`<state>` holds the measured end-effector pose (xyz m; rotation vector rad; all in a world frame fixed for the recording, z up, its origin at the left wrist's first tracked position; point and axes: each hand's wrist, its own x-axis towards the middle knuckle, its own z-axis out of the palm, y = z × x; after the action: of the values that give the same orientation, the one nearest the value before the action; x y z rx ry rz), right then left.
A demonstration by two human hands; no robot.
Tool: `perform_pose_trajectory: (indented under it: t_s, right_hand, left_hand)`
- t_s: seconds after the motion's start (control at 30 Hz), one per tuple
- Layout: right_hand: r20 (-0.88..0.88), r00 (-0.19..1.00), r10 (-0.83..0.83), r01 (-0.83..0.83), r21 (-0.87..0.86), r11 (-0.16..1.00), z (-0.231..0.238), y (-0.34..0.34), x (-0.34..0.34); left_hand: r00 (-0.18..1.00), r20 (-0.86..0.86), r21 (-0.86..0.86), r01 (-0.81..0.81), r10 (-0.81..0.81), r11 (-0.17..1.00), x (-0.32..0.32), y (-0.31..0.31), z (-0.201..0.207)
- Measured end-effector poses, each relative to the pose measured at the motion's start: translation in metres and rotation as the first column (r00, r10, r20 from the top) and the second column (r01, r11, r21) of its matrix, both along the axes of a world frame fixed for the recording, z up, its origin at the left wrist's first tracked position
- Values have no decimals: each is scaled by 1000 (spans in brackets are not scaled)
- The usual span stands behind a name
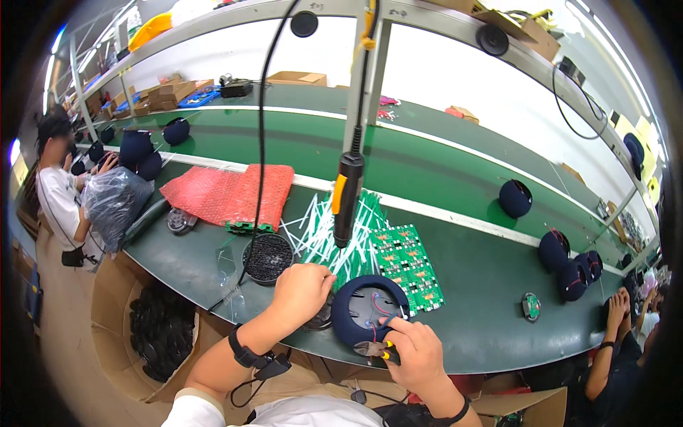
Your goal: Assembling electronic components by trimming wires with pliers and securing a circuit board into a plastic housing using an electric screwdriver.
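Note:
A navy, fabric-covered round housing (339,320) with an open top sits at the bench edge in front of me; thin red wires and a grey inner plate show inside. My right hand (416,350) grips a pair of cutting pliers (371,349) with yellow and black handles, its metal jaws against the housing's near side. My left hand (304,290) is closed just left of the housing, fingertips pressed together; what they hold, if anything, cannot be made out. Beyond it lies a heap of white and green strips (334,242). A panel of green circuit boards (411,269) lies right of the heap.
A corded screwdriver (347,199) hangs above the strips. Left of them are a dish of small black parts (267,259) and pink bubble wrap (238,193). A carton (107,334) of black pieces stands lower left. Navy housings (515,198) sit on the green conveyor (427,171). People work at both sides.

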<state>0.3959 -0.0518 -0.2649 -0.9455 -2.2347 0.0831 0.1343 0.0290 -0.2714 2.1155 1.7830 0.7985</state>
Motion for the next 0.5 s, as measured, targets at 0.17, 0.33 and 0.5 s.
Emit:
perform_pose_trajectory:
  t_s: [0.17, 0.33, 0.5]
  right_hand:
    - [-51, 998, 26, -27, -14, 1000, 2, 2, -7]
    - [-143, 988, -64, 55, -66, 996, 30, 5, 10]
    - [-176, 970, -169, 180, 48, 983, 51, 83, 43]
  left_hand:
    - [981, -156, 39, -114, 119, 993, -13, 21, -22]
    - [982, -146, 47, -116, 122, 992, -17, 35, -36]
    - [976, -9, 16, -219, 219, 976, -18, 43, -34]
